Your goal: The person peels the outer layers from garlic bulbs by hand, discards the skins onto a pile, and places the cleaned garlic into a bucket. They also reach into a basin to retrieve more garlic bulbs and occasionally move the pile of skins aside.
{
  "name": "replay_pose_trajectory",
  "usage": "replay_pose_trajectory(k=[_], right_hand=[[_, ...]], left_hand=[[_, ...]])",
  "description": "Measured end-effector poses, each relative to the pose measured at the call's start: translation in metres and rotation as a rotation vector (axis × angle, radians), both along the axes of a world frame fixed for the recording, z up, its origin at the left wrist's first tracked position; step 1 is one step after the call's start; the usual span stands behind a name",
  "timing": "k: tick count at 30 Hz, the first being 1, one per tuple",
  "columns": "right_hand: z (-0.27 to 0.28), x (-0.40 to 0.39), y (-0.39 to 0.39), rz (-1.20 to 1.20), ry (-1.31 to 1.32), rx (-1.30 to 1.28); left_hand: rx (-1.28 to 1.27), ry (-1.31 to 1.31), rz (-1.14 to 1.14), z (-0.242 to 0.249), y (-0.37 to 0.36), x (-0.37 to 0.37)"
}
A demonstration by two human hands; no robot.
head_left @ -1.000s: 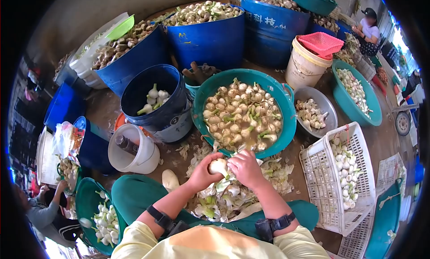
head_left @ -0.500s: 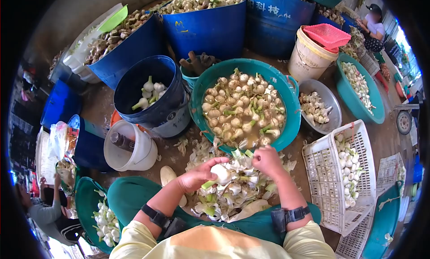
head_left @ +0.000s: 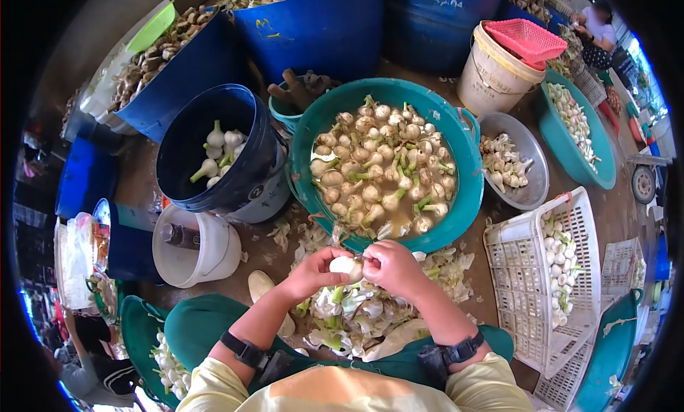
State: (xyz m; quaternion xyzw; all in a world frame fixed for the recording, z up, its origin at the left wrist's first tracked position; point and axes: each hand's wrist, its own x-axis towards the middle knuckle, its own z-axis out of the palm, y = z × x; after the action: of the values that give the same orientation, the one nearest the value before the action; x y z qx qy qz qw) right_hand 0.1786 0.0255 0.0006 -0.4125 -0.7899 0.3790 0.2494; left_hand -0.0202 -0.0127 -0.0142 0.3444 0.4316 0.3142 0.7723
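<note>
A peeled-looking white garlic bulb [head_left: 346,269] with a short green stem is in my left hand [head_left: 314,274], its fingers wrapped round one side. On the other side, my right hand [head_left: 393,268] is closed with its fingertips against the bulb. Whatever those fingers pinch is too small to make out. Below both hands lies a heap of garlic skins and cut stems [head_left: 350,312]. Just beyond them stands a wide green basin [head_left: 303,188] of muddy water with many unpeeled garlic bulbs [head_left: 377,166].
A dark blue bucket [head_left: 258,152] holding several clean bulbs stands left of the basin, near a white bucket [head_left: 226,252]. To the right are a metal bowl [head_left: 536,190] and a white plastic crate [head_left: 513,291] with garlic. Blue barrels [head_left: 310,31] line the back. Other people sit at both sides.
My right hand has come left and down onto the bulb from apart. The left hand still holds the bulb, now turned with its stem downward. The view has shifted slightly.
</note>
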Motion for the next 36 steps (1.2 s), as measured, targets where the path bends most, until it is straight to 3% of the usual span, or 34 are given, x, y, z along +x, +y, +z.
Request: replay_pose_trajectory(k=[2,4,6,8,17,18,20,22,24,25,26,28,30,32,33,35,36], right_hand=[[-0.003,0.007,0.005,-0.01,0.03,-0.057],[-0.003,0.014,0.01,-0.148,0.148,-0.327],[-0.003,0.014,0.01,-0.116,0.176,-0.342],[-0.01,0.01,0.006,0.025,0.082,0.058],[-0.015,0.012,0.002,0.054,0.077,0.116],[-0.013,0.014,0.003,-0.004,0.134,0.06],[-0.012,0.02,0.007,-0.146,0.222,-0.055],[-0.014,0.037,0.017,-0.23,0.191,-0.307],[-0.007,0.052,0.024,0.006,-0.231,-0.497],[-0.02,0.05,0.018,0.114,-0.324,-0.266],[-0.029,0.05,0.012,0.117,-0.318,-0.264],[-0.001,0.032,0.003,0.042,0.029,-0.306],[0.007,0.02,0.005,0.064,0.05,-0.362],[0.0,0.014,0.009,0.246,-0.048,0.0],[0.0,0.015,0.011,0.244,-0.043,-0.085],[-0.017,0.025,0.032,0.147,-0.118,-0.047],[-0.032,0.034,0.046,0.054,-0.187,-0.015]], left_hand=[[-0.015,-0.027,0.002,0.002,0.004,0.001],[-0.041,-0.111,0.036,0.0,0.006,0.003],[-0.038,-0.068,0.059,-0.007,0.008,0.003],[-0.052,-0.01,0.097,-0.01,0.008,0.006],[-0.09,-0.012,-0.041,-0.006,0.007,0.003],[-0.095,-0.01,-0.041,-0.001,0.009,0.004],[-0.095,-0.013,-0.338,0.007,0.009,0.009],[-0.064,-0.189,-0.26,0.002,0.005,0.013],[-0.04,-0.204,-0.164,0.002,0.006,0.011],[-0.015,-0.184,-0.123,0.001,0.008,0.01],[-0.013,-0.176,-0.12,-0.001,0.009,0.009],[0.029,-0.017,-0.075,-0.006,0.01,0.008],[0.053,0.068,-0.077,-0.008,0.011,0.006],[0.12,0.391,-0.248,0.005,0.014,0.004],[0.125,0.389,-0.249,0.006,0.013,0.002],[0.062,0.058,-0.04,0.007,0.015,-0.002],[0.163,0.114,-0.006,0.02,0.027,-0.011]])
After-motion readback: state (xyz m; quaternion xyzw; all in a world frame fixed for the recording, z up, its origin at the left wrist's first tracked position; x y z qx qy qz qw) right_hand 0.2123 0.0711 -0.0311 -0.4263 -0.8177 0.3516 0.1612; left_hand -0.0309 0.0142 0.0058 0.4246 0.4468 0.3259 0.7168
